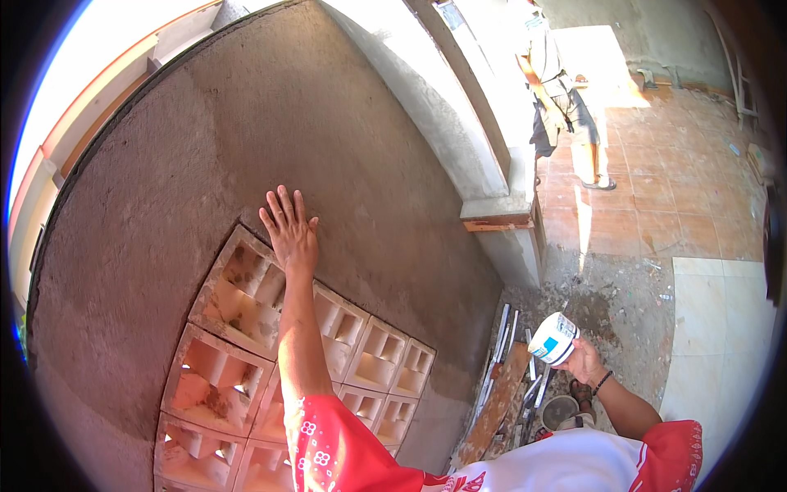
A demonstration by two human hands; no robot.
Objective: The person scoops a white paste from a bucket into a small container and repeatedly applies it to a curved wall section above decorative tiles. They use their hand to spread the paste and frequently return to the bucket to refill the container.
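Observation:
My left hand [293,233] lies flat on the brown, freshly plastered wall [352,156], fingers stretched upward and slightly apart. Just below it, a panel of pale square ventilation blocks [220,373] is set into the wall, and my left forearm crosses in front of it. Out to the right, my right hand [584,362] grips a white plastic tub [554,338] with a blue patch on its side. The tub is tilted, and I cannot make out what is inside it.
A plank [495,402] and several white strips lie along the wall's foot, beside a round bucket [560,410]. A concrete pillar [512,246] stands at the wall's far end. Beyond it, another person [566,107] stands on orange floor tiles [648,189]. White tiles [697,328] cover the right side.

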